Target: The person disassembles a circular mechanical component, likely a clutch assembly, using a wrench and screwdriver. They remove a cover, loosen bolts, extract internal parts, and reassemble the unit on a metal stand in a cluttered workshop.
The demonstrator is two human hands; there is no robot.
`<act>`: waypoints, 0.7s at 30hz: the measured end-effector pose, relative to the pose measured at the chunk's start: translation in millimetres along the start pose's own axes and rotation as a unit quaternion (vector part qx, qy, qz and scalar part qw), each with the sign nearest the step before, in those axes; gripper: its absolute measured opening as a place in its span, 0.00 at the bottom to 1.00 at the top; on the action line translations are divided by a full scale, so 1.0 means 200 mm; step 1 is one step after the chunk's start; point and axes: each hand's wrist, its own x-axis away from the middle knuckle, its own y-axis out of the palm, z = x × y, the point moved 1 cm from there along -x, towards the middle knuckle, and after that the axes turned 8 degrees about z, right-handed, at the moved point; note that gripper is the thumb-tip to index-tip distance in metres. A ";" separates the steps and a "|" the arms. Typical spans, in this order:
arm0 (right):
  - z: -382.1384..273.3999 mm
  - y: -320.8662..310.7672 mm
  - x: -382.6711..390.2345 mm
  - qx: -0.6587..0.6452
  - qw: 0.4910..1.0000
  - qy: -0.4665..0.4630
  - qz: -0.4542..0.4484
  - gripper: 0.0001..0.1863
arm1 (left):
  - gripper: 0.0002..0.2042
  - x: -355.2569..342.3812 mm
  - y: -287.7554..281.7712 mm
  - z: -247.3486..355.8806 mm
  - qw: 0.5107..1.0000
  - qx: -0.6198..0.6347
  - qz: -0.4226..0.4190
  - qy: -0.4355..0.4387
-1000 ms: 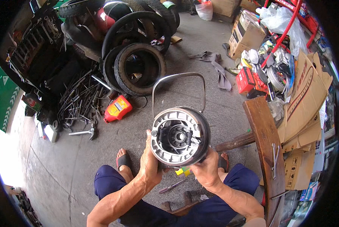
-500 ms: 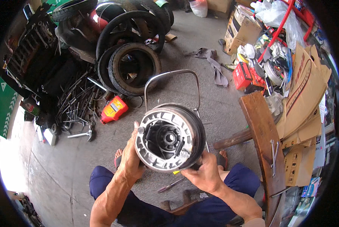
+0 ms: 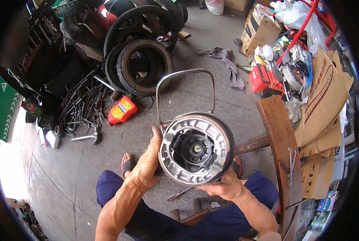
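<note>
Holding a round wheel drum (image 3: pixel 197 149) up between both hands

The left hand (image 3: pixel 148 162) is curling half open against the drum's left side, thumb lying up along the rim; the right hand (image 3: pixel 223 185) is gripping from below on the right, fingertips partly hidden. They are probably sharing the weight while leaving the open face uncovered. That face is pointing up toward the person's head; being round, the drum is showing no long side, its axle line running down toward the floor (image 3: pixel 231 98). Wrenches (image 3: pixel 291 168) are lying on the worktop (image 3: pixel 272 124) right of the hands.
</note>
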 end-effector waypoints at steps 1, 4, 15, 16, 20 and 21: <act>0.01 0.00 0.00 -0.002 1.000 0.000 0.016 0.19 | 0.46 0.01 0.02 0.00 1.000 0.008 -0.005 0.013; 0.09 0.04 -0.01 0.013 0.995 -0.030 0.096 0.19 | 0.46 0.01 0.02 -0.03 1.000 0.022 0.001 0.014; 0.01 0.13 -0.05 0.079 0.965 -0.163 0.191 0.12 | 0.40 0.09 0.06 -0.08 0.992 0.117 0.031 -0.019; 0.01 0.13 -0.05 0.089 0.962 -0.167 0.197 0.12 | 0.40 0.10 0.07 -0.09 0.991 0.123 0.035 -0.022; -0.01 0.13 -0.06 0.090 0.964 -0.173 0.183 0.13 | 0.40 0.11 0.07 -0.08 0.993 0.118 0.027 -0.002; -0.02 0.12 -0.07 0.094 0.966 -0.173 0.166 0.13 | 0.40 0.11 0.07 -0.07 0.992 0.122 0.037 -0.007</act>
